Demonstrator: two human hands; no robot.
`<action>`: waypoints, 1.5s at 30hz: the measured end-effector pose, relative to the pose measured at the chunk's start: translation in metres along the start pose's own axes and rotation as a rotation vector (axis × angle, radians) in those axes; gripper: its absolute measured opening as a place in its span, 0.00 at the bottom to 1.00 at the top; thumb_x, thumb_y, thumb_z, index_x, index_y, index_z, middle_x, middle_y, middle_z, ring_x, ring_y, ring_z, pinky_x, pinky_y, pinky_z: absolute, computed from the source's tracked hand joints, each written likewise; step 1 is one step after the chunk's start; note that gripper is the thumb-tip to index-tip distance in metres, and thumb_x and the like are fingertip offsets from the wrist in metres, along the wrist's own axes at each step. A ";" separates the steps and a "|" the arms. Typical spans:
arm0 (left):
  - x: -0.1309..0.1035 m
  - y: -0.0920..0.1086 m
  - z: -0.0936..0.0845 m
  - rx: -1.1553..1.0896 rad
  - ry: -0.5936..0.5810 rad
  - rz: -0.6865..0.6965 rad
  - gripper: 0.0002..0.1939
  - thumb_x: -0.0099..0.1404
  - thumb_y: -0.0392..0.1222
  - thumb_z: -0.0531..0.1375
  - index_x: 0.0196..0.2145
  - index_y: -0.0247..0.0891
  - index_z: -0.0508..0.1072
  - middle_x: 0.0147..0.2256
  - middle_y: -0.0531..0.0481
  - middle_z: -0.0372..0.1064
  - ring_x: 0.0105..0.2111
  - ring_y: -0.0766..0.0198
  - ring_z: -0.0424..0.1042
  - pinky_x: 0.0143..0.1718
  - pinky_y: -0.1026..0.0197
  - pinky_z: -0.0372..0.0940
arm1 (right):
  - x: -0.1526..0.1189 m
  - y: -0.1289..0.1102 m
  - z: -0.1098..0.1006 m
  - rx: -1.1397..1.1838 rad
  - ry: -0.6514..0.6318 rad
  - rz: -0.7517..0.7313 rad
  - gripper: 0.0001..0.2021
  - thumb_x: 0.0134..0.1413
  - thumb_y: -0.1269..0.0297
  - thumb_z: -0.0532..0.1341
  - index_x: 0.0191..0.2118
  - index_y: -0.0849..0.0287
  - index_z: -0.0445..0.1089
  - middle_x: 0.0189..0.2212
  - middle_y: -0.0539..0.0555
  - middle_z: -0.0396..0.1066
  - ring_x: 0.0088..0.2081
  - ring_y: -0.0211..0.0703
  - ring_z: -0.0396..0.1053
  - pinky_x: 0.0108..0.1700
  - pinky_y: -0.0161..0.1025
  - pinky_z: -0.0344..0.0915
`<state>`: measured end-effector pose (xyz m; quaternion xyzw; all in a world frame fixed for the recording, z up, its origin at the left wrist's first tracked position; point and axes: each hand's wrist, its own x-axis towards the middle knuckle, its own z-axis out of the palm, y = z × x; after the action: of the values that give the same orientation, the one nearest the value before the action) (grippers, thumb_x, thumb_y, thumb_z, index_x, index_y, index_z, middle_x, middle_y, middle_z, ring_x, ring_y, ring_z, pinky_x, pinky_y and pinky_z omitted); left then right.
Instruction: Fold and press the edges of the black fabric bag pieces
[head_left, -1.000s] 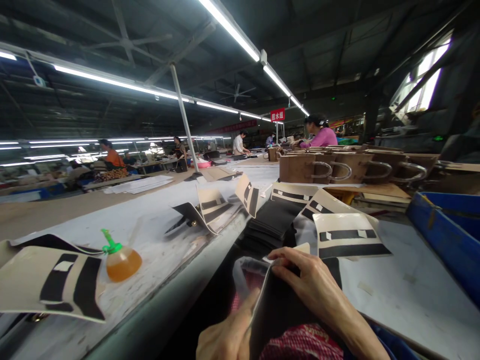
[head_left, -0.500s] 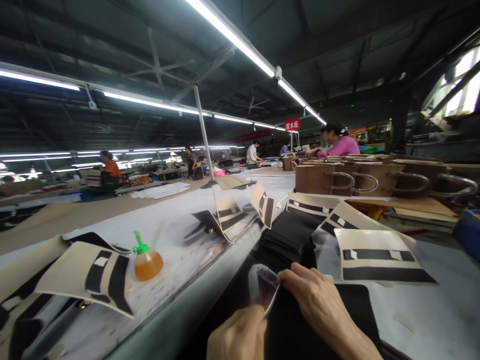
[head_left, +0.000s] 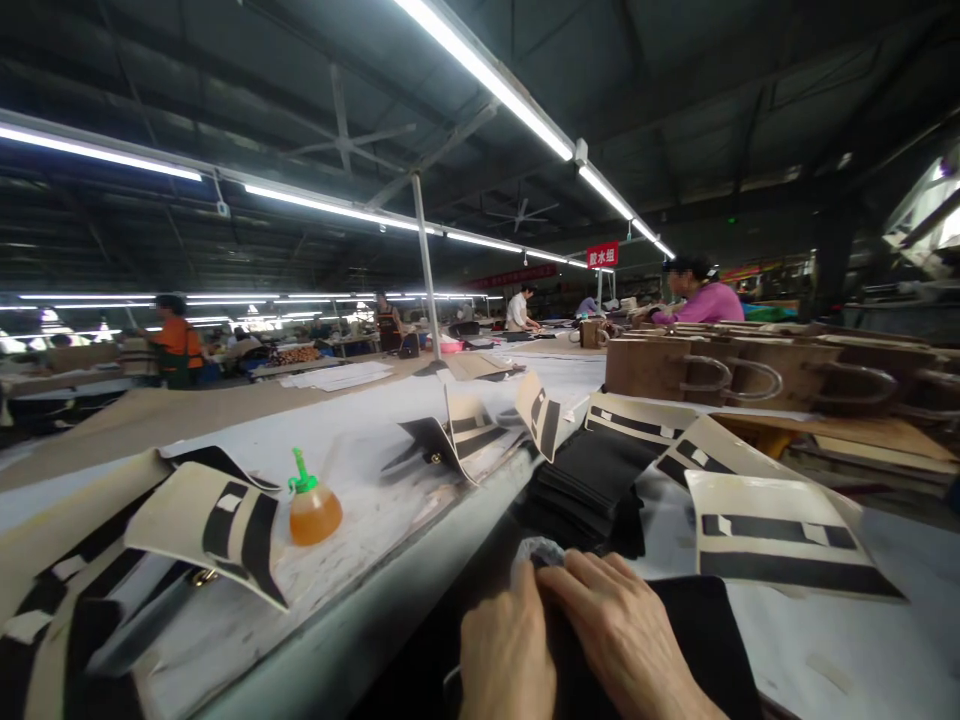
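Note:
Low in the middle, my left hand [head_left: 508, 640] and my right hand [head_left: 619, 625] are side by side, nearly touching, fingers closed. Between and beyond their fingertips shows a clear plastic-wrapped loop [head_left: 538, 549], which both seem to grip; most of it is hidden by the hands. Dark material lies beneath them, and a black flat panel [head_left: 709, 635] reaches out to the right of my right hand. Just past the hands is a stack of black panels [head_left: 581, 475]. A cream panel with black strips [head_left: 787, 535] lies to the right.
On the left of the bench stand a green-topped bottle of amber liquid [head_left: 315, 515] and a curved cream panel [head_left: 187, 515]. Brown bags with plastic-wrapped handles [head_left: 645, 370] line the back right. A person in a purple top [head_left: 709, 300] works behind them.
My hands have come closer together, and the plastic loop, earlier standing up between them, is now mostly covered. The whole view has shifted slightly, moving the scene rightward.

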<state>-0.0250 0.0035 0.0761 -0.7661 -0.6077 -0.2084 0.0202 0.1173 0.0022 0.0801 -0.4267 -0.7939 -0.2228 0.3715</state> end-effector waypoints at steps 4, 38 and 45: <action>0.001 -0.010 -0.013 -0.016 -0.030 -0.053 0.17 0.68 0.30 0.51 0.46 0.39 0.77 0.30 0.44 0.82 0.33 0.44 0.82 0.32 0.51 0.71 | -0.011 0.012 -0.017 0.006 0.055 0.083 0.15 0.75 0.60 0.48 0.42 0.56 0.69 0.30 0.49 0.75 0.30 0.42 0.73 0.35 0.40 0.60; -0.025 -0.027 -0.016 -0.389 0.124 0.303 0.18 0.69 0.35 0.49 0.42 0.49 0.78 0.34 0.53 0.83 0.29 0.58 0.82 0.29 0.64 0.70 | 0.001 0.019 -0.025 0.010 -0.127 0.118 0.13 0.56 0.78 0.67 0.42 0.50 0.78 0.27 0.47 0.70 0.27 0.42 0.67 0.34 0.40 0.58; -0.024 -0.028 -0.018 -0.410 0.122 0.345 0.18 0.68 0.34 0.50 0.42 0.49 0.78 0.34 0.54 0.82 0.28 0.60 0.82 0.28 0.66 0.70 | 0.004 0.019 -0.025 0.007 -0.178 0.107 0.12 0.60 0.77 0.64 0.39 0.49 0.78 0.27 0.48 0.69 0.28 0.40 0.66 0.35 0.39 0.56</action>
<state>-0.0612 -0.0166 0.0775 -0.8325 -0.4109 -0.3662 -0.0637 0.1421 -0.0022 0.0996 -0.4853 -0.8005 -0.1613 0.3125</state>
